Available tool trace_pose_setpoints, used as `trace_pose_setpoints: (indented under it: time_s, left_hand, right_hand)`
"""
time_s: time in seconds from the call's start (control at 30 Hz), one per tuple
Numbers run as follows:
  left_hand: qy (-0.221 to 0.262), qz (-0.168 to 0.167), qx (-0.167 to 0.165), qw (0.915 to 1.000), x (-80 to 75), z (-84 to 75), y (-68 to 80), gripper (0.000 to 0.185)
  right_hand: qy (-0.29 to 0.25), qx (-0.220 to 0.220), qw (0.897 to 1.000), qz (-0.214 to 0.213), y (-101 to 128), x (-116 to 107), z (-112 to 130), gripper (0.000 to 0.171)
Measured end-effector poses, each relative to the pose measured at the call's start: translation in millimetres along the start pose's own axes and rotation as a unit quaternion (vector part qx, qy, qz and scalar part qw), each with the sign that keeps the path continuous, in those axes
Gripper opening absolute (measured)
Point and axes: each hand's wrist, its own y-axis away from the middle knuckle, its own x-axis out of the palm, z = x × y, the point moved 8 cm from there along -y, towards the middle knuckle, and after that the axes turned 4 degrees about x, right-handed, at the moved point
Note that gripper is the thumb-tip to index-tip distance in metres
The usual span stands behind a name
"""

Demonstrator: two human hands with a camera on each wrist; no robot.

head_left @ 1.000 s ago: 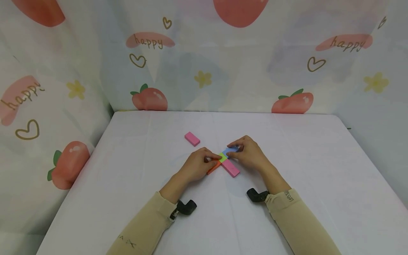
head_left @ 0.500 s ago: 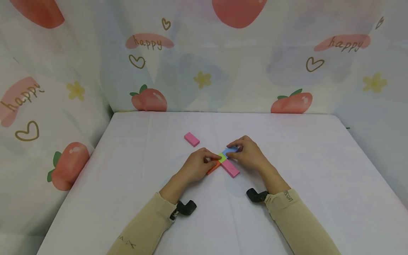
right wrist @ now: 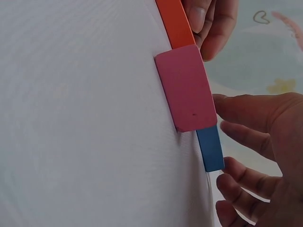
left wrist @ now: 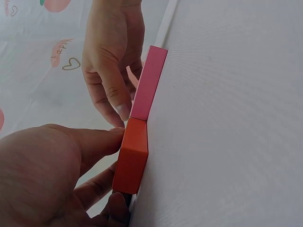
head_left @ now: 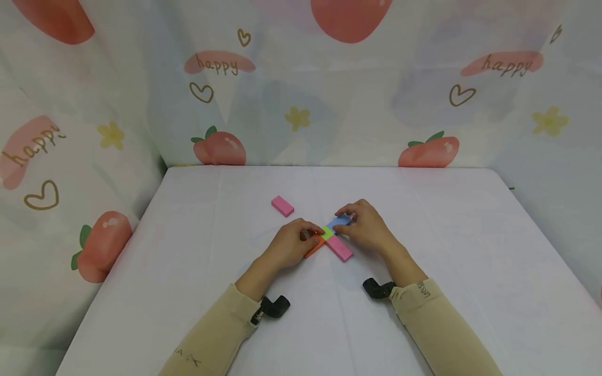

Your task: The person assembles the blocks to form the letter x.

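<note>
Four flat blocks meet in a cross on the white table (head_left: 197,271). The orange block (head_left: 313,248) points toward me on the left, a pink block (head_left: 340,249) toward me on the right, a blue block (head_left: 336,223) lies at the far right, and a green block (head_left: 328,232) sits in the middle. My left hand (head_left: 312,235) pinches the orange block (left wrist: 132,156) between thumb and fingers. My right hand (head_left: 342,219) holds the blue block (right wrist: 210,149) at its far end, its fingers curled beside the pink block (right wrist: 187,87).
A second pink block (head_left: 282,206) lies loose on the table, behind and left of the cross. Printed strawberry curtains (head_left: 301,94) close off the back and both sides. Black wrist camera mounts (head_left: 275,306) hang under both sleeves.
</note>
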Motion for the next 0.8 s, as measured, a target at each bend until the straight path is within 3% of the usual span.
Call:
trace_pose_setpoints:
  time_s: [0.23, 0.8]
  left_hand:
    - [0.008, 0.000, -0.006, 1.0000, -0.4, 0.1, 0.4, 0.015]
    - [0.012, 0.001, 0.002, 0.9999, -0.5, -1.5, 1.5, 0.015]
  right_hand:
    - [0.021, -0.011, 1.000, -0.017, 3, -4, 6, 0.031]
    - [0.008, -0.035, 0.999, -0.019, 7, -4, 12, 0.022]
